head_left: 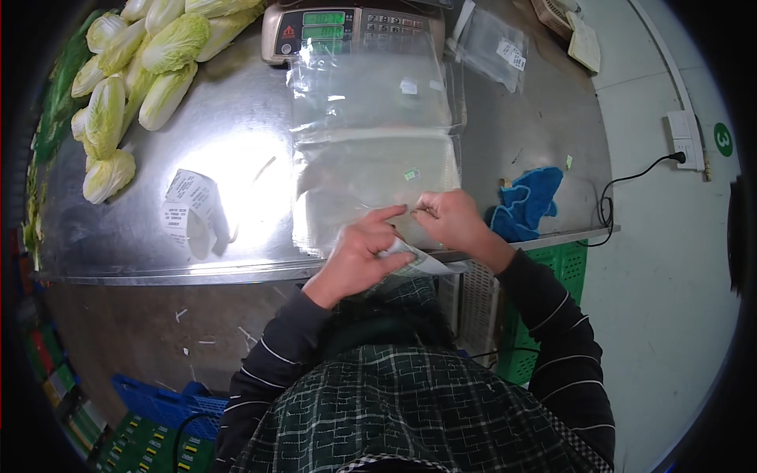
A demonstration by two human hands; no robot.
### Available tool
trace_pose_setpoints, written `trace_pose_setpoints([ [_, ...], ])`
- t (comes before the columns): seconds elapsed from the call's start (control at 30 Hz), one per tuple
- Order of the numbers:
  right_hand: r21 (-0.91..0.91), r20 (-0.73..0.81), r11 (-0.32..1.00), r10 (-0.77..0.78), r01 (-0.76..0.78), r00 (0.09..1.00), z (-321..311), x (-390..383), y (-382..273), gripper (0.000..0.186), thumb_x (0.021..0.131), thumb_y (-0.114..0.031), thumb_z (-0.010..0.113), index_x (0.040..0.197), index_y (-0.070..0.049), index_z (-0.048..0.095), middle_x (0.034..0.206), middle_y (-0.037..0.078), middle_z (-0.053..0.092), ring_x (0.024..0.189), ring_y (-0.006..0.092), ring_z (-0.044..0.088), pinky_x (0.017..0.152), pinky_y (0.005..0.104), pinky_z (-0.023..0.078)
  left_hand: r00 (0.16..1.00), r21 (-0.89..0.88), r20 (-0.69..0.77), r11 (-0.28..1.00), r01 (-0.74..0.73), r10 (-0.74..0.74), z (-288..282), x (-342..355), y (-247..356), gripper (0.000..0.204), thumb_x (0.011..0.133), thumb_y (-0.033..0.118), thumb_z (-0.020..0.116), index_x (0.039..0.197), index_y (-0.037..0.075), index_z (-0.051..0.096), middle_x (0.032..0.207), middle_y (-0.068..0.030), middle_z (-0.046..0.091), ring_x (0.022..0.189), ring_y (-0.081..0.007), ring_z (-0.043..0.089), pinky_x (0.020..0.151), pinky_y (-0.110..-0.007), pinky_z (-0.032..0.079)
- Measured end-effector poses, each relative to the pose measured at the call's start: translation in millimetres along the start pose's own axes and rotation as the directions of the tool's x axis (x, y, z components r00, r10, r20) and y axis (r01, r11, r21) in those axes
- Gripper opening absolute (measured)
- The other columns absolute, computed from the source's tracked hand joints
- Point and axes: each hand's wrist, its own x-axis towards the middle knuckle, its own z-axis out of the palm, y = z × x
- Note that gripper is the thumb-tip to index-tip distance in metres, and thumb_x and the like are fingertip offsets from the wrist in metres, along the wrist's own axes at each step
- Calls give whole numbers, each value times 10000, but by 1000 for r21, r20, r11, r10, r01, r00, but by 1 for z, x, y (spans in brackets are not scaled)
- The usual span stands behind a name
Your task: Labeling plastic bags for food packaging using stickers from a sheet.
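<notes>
A stack of clear plastic bags (363,158) lies flat on the metal table, with a small green-and-white sticker (412,174) on the upper bag. Over its near right edge, my left hand (359,256) is closed on a white strip of labels (426,263) with green print, thumb on top and index finger stretched forward. My right hand (451,222) is beside it, thumb and fingers pinched close to the left index fingertip. Whatever the pinch holds is too small to make out.
Several napa cabbages (173,47) are heaped at the far left. A scale (359,27) stands at the back, with another clear bag (497,51) to its right. A curled printed paper strip (189,209) lies left; a blue cloth (528,203) lies near the right edge.
</notes>
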Motion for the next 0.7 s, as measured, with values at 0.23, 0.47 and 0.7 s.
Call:
trace_pose_setpoints([
  [0.23,397,226,843,294,-364,929,-26,4,-13,186,741,-101,743,687,-19,585,539,-62,462,518,-2,379,447,202,274,985,190,91,969,-160,145,8,5,1,135,711,49,741,747,-2,622,772,-95,614,1174,-316,523,813,-381,483],
  [0.47,465,248,822,235,-329,940,-23,2,-3,209,735,-151,741,746,23,624,615,15,579,568,54,500,498,226,386,968,309,81,917,-253,239,16,18,10,184,694,36,728,667,-10,552,746,-119,577,1106,-356,556,770,-413,494],
  [0.7,421,372,808,261,-412,891,-42,0,-4,207,777,-136,710,790,56,634,651,10,594,594,55,512,525,224,404,969,296,41,923,-245,244,13,17,-2,225,702,28,721,641,-14,509,732,-131,557,1028,-346,584,750,-401,490],
])
